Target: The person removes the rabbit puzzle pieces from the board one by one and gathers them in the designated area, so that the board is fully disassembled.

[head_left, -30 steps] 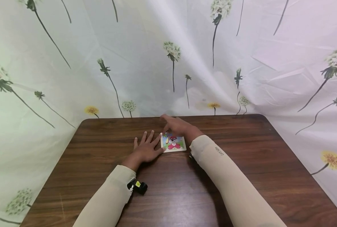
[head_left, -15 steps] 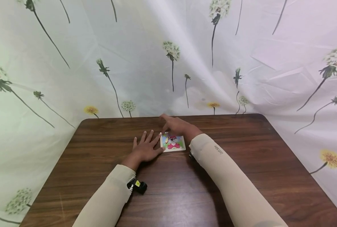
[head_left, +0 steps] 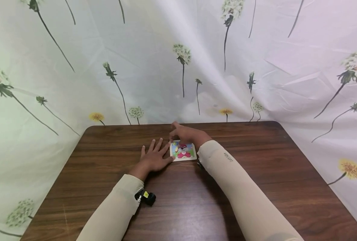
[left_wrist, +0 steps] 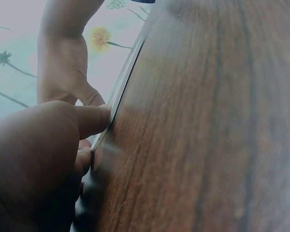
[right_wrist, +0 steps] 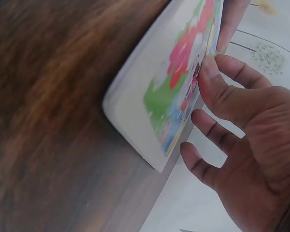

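Note:
A small flat picture board [head_left: 183, 154], with a pale border and a pink-and-white cartoon dog, lies near the table's far side. My left hand [head_left: 155, 160] is spread flat beside it, thumb and forefinger on its left border. In the left wrist view, the left thumb [left_wrist: 94, 121] rests on the board's edge. Over the board's far left part bends my right hand [head_left: 187, 134]. The right wrist view shows the right thumb [right_wrist: 217, 87] pressing on the picture, the forefinger tip close behind it and the other fingers loosely bent. Whether a loose piece sits between them is hidden.
The dark wooden table [head_left: 172, 207] has rounded far corners. Behind and beside it hangs a pale dandelion-print cloth [head_left: 154, 67]. A small black camera [head_left: 148, 198] is strapped to the left wrist.
The right hand has shifted slightly, its fingers drawing toward the board's top left corner, and its wrist has moved a little left. The left hand and the board stay in place.

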Demonstrator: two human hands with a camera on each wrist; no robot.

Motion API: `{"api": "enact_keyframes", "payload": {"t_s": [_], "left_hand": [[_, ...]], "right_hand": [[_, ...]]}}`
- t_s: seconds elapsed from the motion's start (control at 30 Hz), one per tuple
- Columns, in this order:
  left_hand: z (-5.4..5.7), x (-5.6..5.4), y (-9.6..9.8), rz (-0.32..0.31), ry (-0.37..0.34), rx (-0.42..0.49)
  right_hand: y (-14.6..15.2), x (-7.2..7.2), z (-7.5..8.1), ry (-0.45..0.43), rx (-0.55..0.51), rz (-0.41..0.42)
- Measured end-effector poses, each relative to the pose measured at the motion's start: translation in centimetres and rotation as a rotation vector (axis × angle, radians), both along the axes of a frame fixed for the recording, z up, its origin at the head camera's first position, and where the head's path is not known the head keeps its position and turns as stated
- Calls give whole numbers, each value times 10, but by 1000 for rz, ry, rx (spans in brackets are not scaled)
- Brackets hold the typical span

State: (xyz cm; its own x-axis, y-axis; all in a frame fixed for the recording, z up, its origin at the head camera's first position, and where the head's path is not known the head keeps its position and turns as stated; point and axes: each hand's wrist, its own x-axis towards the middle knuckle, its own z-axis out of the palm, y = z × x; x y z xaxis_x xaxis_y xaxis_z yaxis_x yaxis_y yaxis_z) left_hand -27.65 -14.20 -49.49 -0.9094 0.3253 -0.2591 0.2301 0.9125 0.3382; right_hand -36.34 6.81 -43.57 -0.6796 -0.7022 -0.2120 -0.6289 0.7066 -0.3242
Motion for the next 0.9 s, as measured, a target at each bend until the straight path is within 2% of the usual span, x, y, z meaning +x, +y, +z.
{"api": "enact_keyframes", "payload": {"t_s": [0.13, 0.43, 0.67, 0.9], "left_hand": [[0, -1, -1, 0, -1, -2], [0, -2, 0, 6, -13, -11], [-1, -1, 1, 13, -8, -8], [-1, -1, 1, 9, 6, -9]], "right_hand": [[-1, -1, 1, -21, -5, -17], [2, -4, -5, -23, -60, 7], [7, -3, -11, 27, -88, 29], [8, -1, -12, -9, -117, -3]]}}
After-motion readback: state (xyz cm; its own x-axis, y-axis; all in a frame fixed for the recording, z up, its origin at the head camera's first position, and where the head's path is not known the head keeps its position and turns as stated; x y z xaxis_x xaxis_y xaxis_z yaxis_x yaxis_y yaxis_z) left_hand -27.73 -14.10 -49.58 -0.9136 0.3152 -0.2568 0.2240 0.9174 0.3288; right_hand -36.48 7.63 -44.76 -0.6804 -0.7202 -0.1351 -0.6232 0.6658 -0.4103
